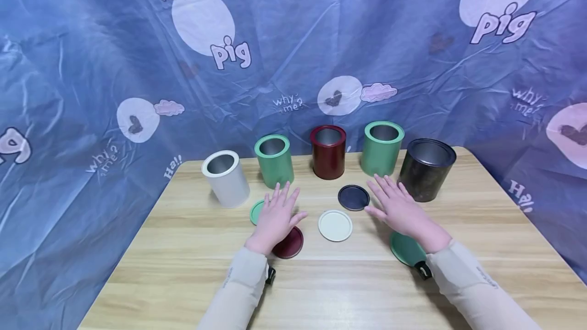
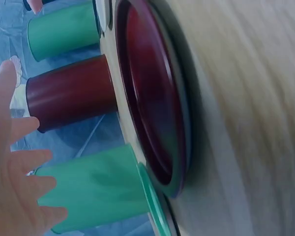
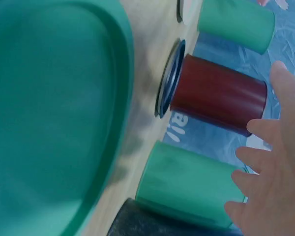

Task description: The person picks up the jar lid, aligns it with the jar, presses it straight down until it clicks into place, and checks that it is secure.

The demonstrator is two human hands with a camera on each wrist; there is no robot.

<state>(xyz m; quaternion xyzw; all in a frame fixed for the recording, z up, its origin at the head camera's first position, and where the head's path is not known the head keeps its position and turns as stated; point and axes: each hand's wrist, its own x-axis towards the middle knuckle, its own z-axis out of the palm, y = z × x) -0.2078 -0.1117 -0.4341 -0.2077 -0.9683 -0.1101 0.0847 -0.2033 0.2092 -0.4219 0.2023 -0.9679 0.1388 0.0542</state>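
My left hand (image 1: 275, 218) hovers with fingers spread over the dark red lid (image 1: 289, 244) and the light green lid (image 1: 258, 212), which it partly hides. Over the right half of the table, my right hand (image 1: 398, 209) is also spread, holding nothing, beside the black lid (image 1: 353, 197). Below its wrist lies a green lid (image 1: 406, 248), large in the right wrist view. Between the hands is a white lid (image 1: 335, 225). Across the back stand uncovered cans: white (image 1: 228, 182), green (image 1: 276, 167), dark red (image 1: 328, 157), another green (image 1: 381, 152) and black (image 1: 424, 174).
A light wooden table (image 1: 183, 269) carries everything. Behind the cans hangs a blue printed cloth (image 1: 284, 24), close to the table's back edge. Each sleeve bears a wrist strap with a small black camera (image 1: 270, 275).
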